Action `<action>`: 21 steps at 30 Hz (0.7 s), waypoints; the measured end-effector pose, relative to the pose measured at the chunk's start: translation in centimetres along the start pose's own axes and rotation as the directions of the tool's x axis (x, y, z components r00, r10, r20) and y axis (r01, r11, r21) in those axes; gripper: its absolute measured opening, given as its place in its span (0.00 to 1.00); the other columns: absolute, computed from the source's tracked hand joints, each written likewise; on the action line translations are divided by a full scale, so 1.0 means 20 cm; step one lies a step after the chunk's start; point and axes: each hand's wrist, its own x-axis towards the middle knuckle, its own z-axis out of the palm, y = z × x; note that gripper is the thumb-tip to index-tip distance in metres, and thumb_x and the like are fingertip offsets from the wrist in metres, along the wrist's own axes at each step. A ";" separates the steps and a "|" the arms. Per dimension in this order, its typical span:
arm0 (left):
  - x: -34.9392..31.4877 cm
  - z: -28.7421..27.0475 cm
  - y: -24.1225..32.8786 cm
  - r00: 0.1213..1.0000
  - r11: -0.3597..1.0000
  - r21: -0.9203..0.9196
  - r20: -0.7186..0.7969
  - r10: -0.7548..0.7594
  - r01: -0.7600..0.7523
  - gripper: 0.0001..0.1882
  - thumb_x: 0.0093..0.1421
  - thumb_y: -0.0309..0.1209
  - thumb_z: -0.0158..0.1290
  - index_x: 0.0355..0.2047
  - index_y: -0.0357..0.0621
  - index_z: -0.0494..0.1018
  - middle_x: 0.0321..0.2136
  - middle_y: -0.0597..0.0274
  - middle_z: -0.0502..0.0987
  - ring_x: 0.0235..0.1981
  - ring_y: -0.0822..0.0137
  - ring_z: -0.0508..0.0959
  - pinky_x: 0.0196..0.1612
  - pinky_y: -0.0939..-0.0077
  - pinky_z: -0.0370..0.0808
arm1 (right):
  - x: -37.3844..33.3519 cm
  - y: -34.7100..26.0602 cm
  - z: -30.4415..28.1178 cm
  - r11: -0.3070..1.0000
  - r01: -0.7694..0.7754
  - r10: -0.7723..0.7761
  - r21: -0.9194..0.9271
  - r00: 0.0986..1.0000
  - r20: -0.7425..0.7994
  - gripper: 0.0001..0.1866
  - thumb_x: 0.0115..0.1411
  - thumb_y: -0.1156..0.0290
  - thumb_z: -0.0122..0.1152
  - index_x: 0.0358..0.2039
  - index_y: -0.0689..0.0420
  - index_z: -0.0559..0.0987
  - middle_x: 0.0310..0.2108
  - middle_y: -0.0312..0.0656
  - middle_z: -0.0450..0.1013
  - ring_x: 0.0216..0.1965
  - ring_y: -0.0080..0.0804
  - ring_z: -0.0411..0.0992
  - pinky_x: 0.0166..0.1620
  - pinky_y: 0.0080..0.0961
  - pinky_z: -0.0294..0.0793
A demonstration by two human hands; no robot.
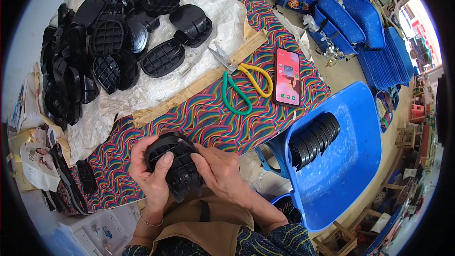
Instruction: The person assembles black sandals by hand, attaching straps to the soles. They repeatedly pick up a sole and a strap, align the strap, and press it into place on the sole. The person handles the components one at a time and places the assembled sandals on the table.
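Observation:
Between both hands, over the table's near edge, is a black moulded plastic piece [182, 163] with a gridded face turned up. My left hand [150, 173] grips its left side, the thumb pressed across the grid. On the opposite side my right hand [218, 170] closes round the rim with bent fingers. A heap of similar black pieces [108, 38] lies on a white woven sack [208, 28] at the far left, and one more piece [86, 176] rests near the table's left corner. Scissors [232, 68] with one green and one yellow handle lie open beyond my hands.
A phone [287, 78] with a lit screen lies on the patterned tablecloth [189, 109]. At the right stands a blue tub [353, 161] holding a row of stacked black pieces [315, 140]. More blue tubs [341, 16] and wooden stools [339, 239] are on the floor.

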 end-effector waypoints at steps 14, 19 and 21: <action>0.15 -0.03 0.09 0.866 0.915 -0.170 0.423 -0.268 0.366 0.36 0.58 0.27 0.59 0.65 0.45 0.55 0.51 0.59 0.71 0.50 0.70 0.72 0.54 0.75 0.69 | -0.07 0.04 0.07 0.866 -0.432 0.463 0.251 0.883 -0.078 0.09 0.66 0.71 0.54 0.36 0.64 0.79 0.26 0.25 0.71 0.27 0.11 0.64 0.29 0.14 0.64; 0.15 -0.11 -0.01 0.751 0.610 -0.487 0.588 -0.301 0.626 0.42 0.59 0.48 0.55 0.67 0.41 0.53 0.61 0.53 0.65 0.61 0.60 0.66 0.61 0.65 0.65 | 0.03 0.04 0.09 0.734 -0.397 0.511 0.552 0.857 -0.063 0.16 0.68 0.63 0.52 0.26 0.59 0.77 0.23 0.25 0.71 0.24 0.10 0.62 0.26 0.13 0.60; 0.14 -0.12 -0.04 0.740 0.484 -0.571 0.597 -0.309 0.663 0.41 0.61 0.50 0.51 0.68 0.41 0.53 0.62 0.53 0.63 0.62 0.59 0.65 0.62 0.63 0.64 | 0.04 0.04 0.07 0.738 -0.389 0.486 0.552 0.874 -0.034 0.16 0.69 0.63 0.52 0.26 0.59 0.77 0.23 0.27 0.72 0.23 0.10 0.64 0.25 0.12 0.61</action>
